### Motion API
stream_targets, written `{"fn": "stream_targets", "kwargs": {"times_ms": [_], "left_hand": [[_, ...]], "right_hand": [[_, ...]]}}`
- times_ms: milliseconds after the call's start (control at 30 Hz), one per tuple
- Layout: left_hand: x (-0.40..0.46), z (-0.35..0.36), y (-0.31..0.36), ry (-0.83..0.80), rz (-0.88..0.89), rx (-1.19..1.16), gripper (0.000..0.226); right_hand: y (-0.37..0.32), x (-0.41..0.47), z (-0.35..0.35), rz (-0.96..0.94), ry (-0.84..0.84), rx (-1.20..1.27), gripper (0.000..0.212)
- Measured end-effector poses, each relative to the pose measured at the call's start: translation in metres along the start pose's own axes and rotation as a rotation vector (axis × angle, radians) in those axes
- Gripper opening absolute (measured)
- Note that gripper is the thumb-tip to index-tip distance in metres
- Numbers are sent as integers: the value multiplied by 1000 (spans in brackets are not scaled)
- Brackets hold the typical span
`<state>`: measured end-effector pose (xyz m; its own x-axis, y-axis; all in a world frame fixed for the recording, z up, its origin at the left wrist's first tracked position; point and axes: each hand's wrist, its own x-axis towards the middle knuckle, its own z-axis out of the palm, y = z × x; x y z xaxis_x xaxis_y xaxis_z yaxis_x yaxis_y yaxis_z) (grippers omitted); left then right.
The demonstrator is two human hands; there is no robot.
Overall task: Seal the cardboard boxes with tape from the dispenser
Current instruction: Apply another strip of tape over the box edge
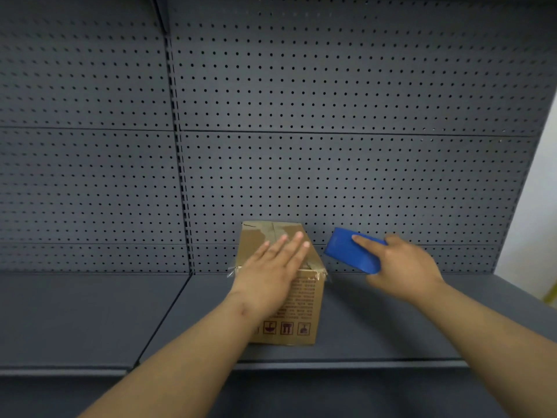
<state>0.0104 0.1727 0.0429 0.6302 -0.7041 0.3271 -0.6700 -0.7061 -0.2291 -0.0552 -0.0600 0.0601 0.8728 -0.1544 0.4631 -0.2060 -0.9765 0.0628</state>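
Observation:
A small brown cardboard box [301, 306] stands on the dark grey shelf [376, 324], its flaps closed and clear tape lying along the top seam and over the front corners. My left hand [271, 267] lies flat on the box top, fingers spread and pointing away from me. To the right of the box, held above the shelf, is the blue tape dispenser [349, 251], gripped by my right hand [404, 267] with the index finger stretched along its top. The dispenser's roll and blade are hidden.
A grey perforated back panel [331, 116] rises right behind the box. A second shelf section [75, 312] lies to the left, split off by a slotted upright [184, 191]. A pale wall [542, 221] shows at the far right.

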Motion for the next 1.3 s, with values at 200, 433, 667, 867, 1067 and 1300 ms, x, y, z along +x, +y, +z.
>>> {"fn": "stream_targets", "kwargs": {"times_ms": [200,433,667,867,1067,1300], "left_hand": [[33,-10,22,-171,257,-59,54],[43,12,32,-112,165,17,46],[46,24,40,0,159,103,48],[44,22,43,54,170,111,49],[35,21,45,122,237,145,50],[28,23,41,113,260,37,48]], "right_hand": [[7,11,-20,42,96,56,71],[18,9,-15,85,80,71,71],[25,8,-2,112,72,96,72],[26,6,1,123,101,112,73],[25,3,14,174,94,181,72],[16,-10,53,195,-103,38,79]]}}
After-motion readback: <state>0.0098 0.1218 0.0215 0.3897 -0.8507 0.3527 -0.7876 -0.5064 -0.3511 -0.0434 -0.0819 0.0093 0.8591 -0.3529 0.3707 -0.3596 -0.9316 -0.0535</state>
